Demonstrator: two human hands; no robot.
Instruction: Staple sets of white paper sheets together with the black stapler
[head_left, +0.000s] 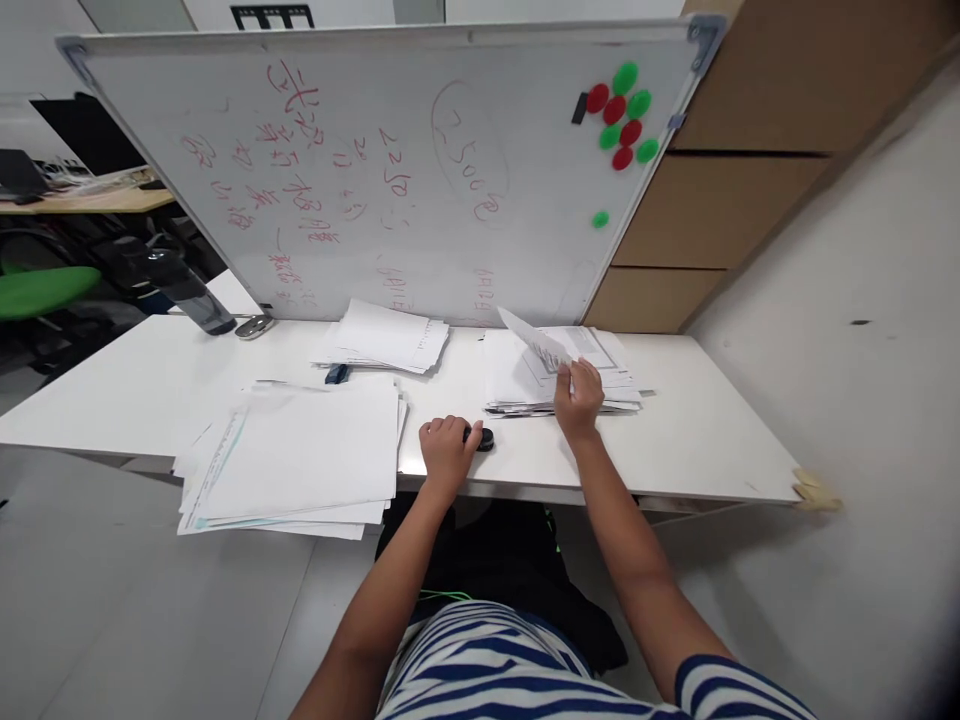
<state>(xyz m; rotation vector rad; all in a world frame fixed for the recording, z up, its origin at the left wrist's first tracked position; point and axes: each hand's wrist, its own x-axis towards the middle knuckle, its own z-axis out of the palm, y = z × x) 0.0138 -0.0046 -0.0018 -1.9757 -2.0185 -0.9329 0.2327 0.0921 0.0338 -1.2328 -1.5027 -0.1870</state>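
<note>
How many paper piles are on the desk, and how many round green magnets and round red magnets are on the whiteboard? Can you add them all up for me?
Paper piles: 3
Round green magnets: 5
Round red magnets: 4
Total: 12

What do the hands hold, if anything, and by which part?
Right hand: a paper sheet, by its near edge. Left hand: on a small black object, grip unclear.
</note>
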